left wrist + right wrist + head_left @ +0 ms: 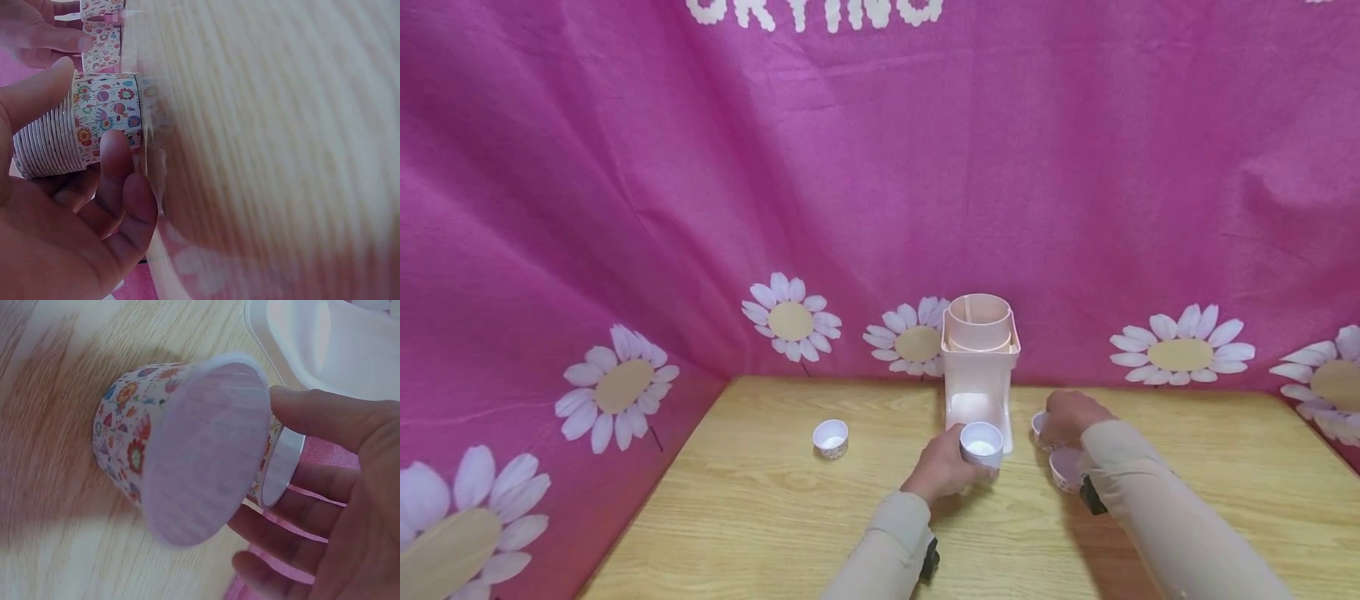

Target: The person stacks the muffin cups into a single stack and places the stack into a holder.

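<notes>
In the head view my left hand [943,468] grips a stack of nested paper baking cups [982,444] in front of the pale pink stand. Its many rims and flower print show in the left wrist view, the thumb on one side of the stack [107,115] and fingers on the other. My right hand [1070,415] is at the right of the stand, thumb and fingers around the farther of two single baking cups [286,464]. The nearer cup [206,453] stands mouth up on the table, just below that hand's wrist in the head view.
The pale pink plastic stand [977,371], with a round tube on top, stands at the back of the wooden table [760,517]. Another baking cup [831,438] sits to its left. A magenta cloth [850,183] with printed daisies hangs behind and at the left.
</notes>
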Available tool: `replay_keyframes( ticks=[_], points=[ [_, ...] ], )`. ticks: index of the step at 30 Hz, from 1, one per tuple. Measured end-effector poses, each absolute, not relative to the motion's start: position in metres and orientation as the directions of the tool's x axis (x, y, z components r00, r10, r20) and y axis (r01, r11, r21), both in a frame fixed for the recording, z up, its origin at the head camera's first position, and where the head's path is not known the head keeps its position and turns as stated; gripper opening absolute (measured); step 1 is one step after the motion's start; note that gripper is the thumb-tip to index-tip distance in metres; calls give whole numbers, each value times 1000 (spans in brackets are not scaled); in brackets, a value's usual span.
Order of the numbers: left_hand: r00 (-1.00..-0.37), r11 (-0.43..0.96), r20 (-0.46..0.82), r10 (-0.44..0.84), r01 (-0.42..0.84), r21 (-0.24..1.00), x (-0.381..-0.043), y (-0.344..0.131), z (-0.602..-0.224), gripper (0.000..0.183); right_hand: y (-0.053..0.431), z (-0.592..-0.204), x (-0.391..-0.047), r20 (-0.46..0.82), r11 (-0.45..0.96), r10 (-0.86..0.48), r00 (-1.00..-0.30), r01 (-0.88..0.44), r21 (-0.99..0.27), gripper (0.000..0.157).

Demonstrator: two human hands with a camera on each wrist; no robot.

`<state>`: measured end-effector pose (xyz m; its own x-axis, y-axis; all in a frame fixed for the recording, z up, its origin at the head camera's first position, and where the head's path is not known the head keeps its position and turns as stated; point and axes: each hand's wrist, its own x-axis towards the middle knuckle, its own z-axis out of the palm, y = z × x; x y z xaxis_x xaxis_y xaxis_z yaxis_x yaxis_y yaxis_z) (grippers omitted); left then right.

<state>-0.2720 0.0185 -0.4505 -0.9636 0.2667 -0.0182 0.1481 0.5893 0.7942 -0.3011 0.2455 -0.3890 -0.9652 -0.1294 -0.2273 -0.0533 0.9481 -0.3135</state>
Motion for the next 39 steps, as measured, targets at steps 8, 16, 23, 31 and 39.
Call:
replay_keyframes(
  ticks=[8,16,23,31,39],
  points=[
    [-962,593,-21,272,151,791,-272,19,-450,53,250,-387,-304,-154,946,-176,-972,-124,-298,35],
    [-963,591,-26,270,144,793,-271,16,-448,53,246,-378,-307,-40,912,-246,-969,-217,-349,43],
    [-960,589,-34,278,143,796,-271,15,-449,51,239,-375,-302,99,860,-349,-932,-361,-362,39],
    [-959,579,-38,280,138,803,-268,16,-449,50,223,-362,-296,184,832,-432,-883,-469,-296,43],
    [-957,586,-22,289,158,795,-270,18,-446,51,216,-353,-286,196,812,-478,-856,-515,-272,45]
  ],
)
